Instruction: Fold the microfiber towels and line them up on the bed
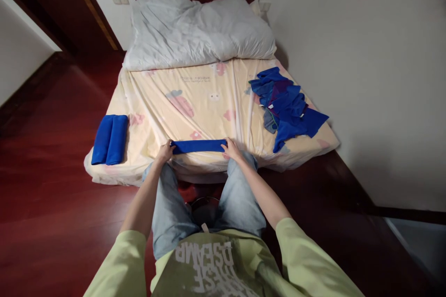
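A blue cloth, folded into a long narrow strip, stretches level between my hands at the near edge of the bed. My left hand grips its left end, and my right hand pinches the right end. Two blue rolled or folded cloths lie side by side at the bed's left front corner. On the right side of the bed is a loose heap of blue cloths, with some purple and grey-blue fabric among them and small white tags showing.
The bed has a pale yellow patterned sheet, wrinkled in places. A grey-white quilt or large pillow lies across its head end. A white wall stands to the right, and dark red floor surrounds the bed's left and front.
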### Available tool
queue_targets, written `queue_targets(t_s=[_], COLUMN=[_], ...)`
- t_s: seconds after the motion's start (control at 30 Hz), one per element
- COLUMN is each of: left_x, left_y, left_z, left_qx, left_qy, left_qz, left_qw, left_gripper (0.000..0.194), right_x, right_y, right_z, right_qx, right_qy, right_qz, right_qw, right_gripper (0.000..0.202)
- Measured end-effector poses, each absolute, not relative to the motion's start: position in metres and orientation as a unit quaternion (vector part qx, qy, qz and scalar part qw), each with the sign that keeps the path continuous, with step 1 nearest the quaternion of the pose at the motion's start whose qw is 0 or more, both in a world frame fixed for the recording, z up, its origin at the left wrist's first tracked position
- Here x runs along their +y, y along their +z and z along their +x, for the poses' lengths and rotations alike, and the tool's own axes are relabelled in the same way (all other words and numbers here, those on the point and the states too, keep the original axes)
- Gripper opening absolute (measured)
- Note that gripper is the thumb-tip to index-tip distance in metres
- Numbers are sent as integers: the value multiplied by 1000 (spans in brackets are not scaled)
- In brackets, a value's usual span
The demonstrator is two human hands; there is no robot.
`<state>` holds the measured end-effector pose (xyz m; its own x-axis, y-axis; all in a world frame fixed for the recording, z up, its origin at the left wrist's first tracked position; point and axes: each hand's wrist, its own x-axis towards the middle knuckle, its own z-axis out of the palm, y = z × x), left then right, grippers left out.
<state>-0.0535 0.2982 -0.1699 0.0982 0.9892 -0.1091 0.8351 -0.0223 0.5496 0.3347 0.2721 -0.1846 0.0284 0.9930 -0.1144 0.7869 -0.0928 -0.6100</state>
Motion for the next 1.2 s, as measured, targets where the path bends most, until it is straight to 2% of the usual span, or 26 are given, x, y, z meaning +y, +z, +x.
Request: queue_targets(t_s=[0.13,0.3,0.43,0.5,0.63,0.77,0.97,1.1,1.2], left_x=[302,299,289,284,280,282,280,248,209], left_y=[-169,-169,-169,-168,-163,-154,-131,-123,-133], left_z=[-47,-35,-24,-20,-16,-16,-36,-83,-134], left_qx=[665,594,520,519,523,502,478,473,457], left_qy=[130,154,106,96,52,20,52,142,209], left_qz=[700,783,842,843,845,862,877,868,858], left_qw=[225,99,102,105,99,72,18,-48,-102], left_gripper=[34,31,31,30,40,36,33,38,37], right_x=[271,260,250,248,252,260,299,349,387], right_y=[-181,-176,-180,-183,-186,-180,-139,-95,-70], right_z=[326,314,313,316,323,325,315,273,208], right_qx=[-646,-721,-808,-819,-833,-851,-870,-889,-914], right_qy=[243,121,80,71,60,18,-79,-138,-152], right_qz=[-698,-654,-558,-546,-539,-524,-484,-435,-375], right_qw=[192,194,170,160,111,42,-55,-21,7], right_gripper=[40,38,36,34,40,40,29,27,28])
